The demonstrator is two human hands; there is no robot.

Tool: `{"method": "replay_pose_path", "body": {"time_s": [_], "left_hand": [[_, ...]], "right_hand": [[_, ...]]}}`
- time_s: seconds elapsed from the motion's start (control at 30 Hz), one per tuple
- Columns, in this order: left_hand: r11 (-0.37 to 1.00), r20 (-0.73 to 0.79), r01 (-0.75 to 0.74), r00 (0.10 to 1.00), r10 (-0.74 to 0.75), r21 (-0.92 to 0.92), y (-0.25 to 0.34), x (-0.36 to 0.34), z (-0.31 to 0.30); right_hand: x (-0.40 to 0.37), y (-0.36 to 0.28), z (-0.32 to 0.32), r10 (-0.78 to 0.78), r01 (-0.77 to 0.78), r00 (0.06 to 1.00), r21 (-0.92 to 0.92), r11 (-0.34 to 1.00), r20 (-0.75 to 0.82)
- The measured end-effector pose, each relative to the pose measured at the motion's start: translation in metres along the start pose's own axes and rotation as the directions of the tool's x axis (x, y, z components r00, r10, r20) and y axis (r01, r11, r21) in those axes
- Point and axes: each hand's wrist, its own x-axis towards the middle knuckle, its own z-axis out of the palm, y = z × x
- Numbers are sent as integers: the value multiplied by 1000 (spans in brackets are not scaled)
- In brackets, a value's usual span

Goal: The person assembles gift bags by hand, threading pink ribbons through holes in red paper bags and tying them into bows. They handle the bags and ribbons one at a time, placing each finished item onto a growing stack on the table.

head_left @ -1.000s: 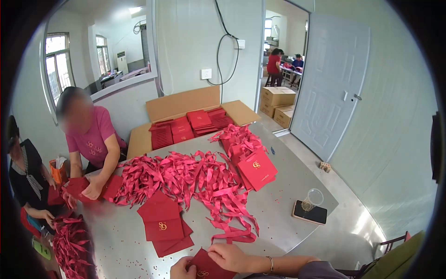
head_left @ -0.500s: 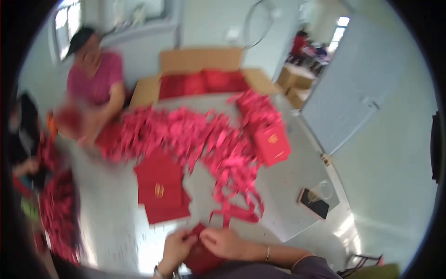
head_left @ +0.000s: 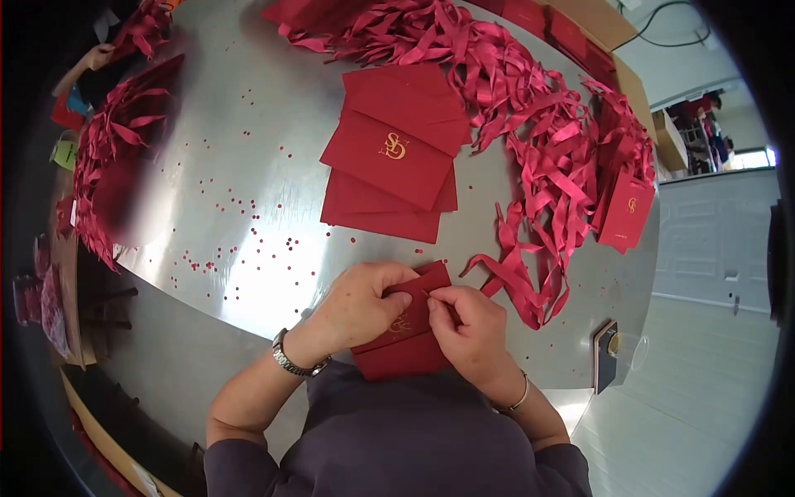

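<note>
A flat red paper bag (head_left: 406,354) with a gold monogram lies close to my body at the table's near edge. My left hand (head_left: 364,302) is closed on it, thumb pressed across its front. Beside it, my right hand (head_left: 468,327) pinches something thin and small at the bag's upper part; what it is I cannot make out. Just beyond my hands rests a fanned stack of similar red bags (head_left: 389,166). Loose red ribbons (head_left: 551,166) lie in a long heap, one strand trailing close to my right hand.
Ribboned red bags (head_left: 627,211) stand at the right, with a phone (head_left: 606,356) near the table's right edge. Small red paper dots (head_left: 240,207) are scattered over the metal table (head_left: 215,282). Another ribbon pile (head_left: 124,124) and a co-worker's hand (head_left: 99,56) are at the left.
My view has tipped downward and turned, so the hands and bag appear larger and higher. The right hand still pinches at the bag's upper part, with a thin thing now showing at its fingertips.
</note>
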Motion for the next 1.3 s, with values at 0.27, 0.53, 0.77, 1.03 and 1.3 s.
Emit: {"method": "replay_pose_path", "body": {"time_s": [0.27, 0.53, 0.77, 1.03, 1.3], "left_hand": [[905, -227, -238, 917, 329, 352, 5, -13, 13], [974, -259, -86, 956, 140, 207, -2, -11, 12], [991, -212, -57, 974, 82, 122, -9, -7, 9], [921, -293, -129, 924, 247, 368, 7, -13, 21], [942, -361, -106, 905, 224, 320, -7, -13, 18]], "right_hand": [[18, -13, -7, 154, -154, 980, -10, 988, 129], [23, -15, -15, 39, -27, 971, -56, 998, 234], [21, -15, -11, 71, -70, 977, -15, 997, 198], [27, -24, -7, -106, 192, 956, -310, 931, 273], [39, 2, 10, 96, -65, 903, -87, 994, 419]]}}
